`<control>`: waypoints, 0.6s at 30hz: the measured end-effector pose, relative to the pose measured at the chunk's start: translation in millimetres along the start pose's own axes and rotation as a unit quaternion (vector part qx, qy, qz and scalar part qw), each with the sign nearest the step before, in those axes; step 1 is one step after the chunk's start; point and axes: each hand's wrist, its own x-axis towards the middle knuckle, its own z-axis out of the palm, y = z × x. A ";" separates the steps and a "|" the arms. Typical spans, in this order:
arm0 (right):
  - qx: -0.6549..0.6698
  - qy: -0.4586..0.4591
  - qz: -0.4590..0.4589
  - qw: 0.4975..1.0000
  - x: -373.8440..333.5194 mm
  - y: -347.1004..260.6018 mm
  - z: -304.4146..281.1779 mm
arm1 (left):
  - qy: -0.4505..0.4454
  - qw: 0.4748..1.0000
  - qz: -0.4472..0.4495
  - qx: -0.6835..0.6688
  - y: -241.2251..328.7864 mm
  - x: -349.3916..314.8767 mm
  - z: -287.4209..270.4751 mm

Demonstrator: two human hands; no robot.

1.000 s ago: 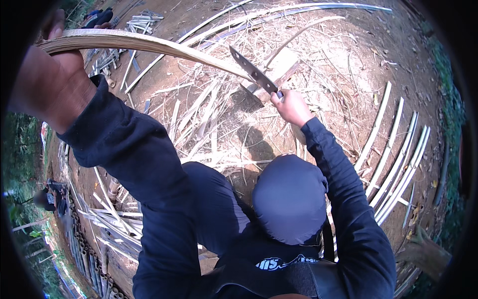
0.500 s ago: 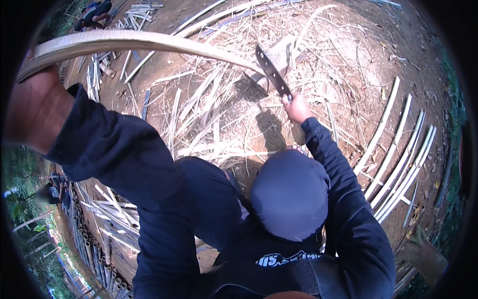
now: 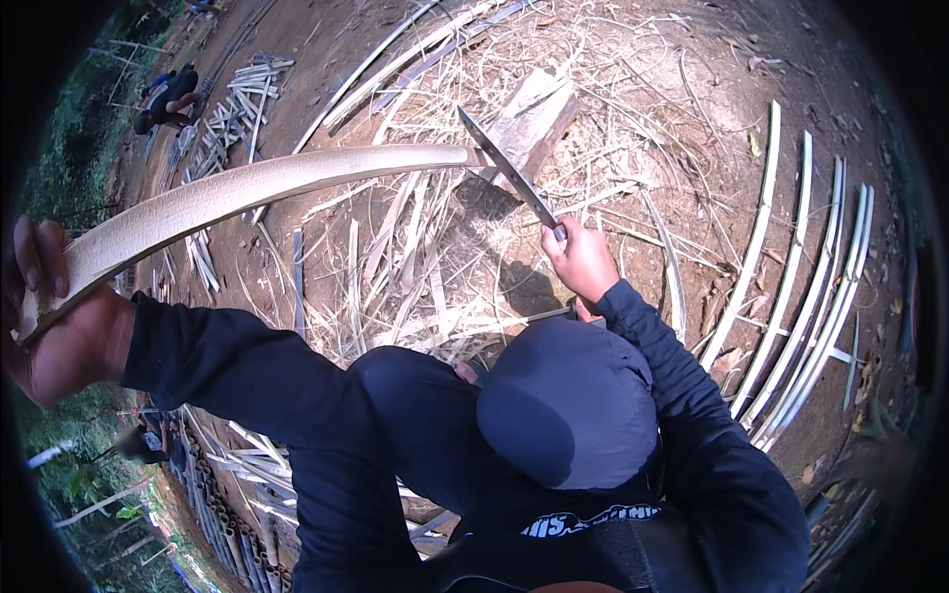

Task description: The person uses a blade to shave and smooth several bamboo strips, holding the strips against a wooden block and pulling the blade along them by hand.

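My left hand [image 3: 79,346], at the far left, has its fingers wrapped round the end of a long, pale split bamboo strip [image 3: 247,190]. The strip slants across to the middle, its rough light inner face up. My right hand [image 3: 583,259] grips a machete [image 3: 512,178] by its handle, which the fingers mostly hide. The dark blade points up and left, beside the strip's far tip; whether they touch, I cannot tell. Just beyond that tip a wooden block [image 3: 534,117] lies on the ground.
Bamboo shavings [image 3: 435,247] cover the ground before me. Long split strips [image 3: 791,287] lie side by side at the right. Cut pieces [image 3: 247,99] are heaped at the upper left, near a bent-over person [image 3: 176,97]. Dark bamboo poles [image 3: 232,534] line the lower left.
My left hand has come down with its end of the bamboo strip, which now slopes up toward the block. In the picture, the machete and its blade tip have shifted left and slightly down.
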 end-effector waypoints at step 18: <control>-0.049 -0.003 0.054 0.997 -14.7 6.2 -5.4 | 0.377 0.848 0.077 0.364 -12.5 4.6 -5.1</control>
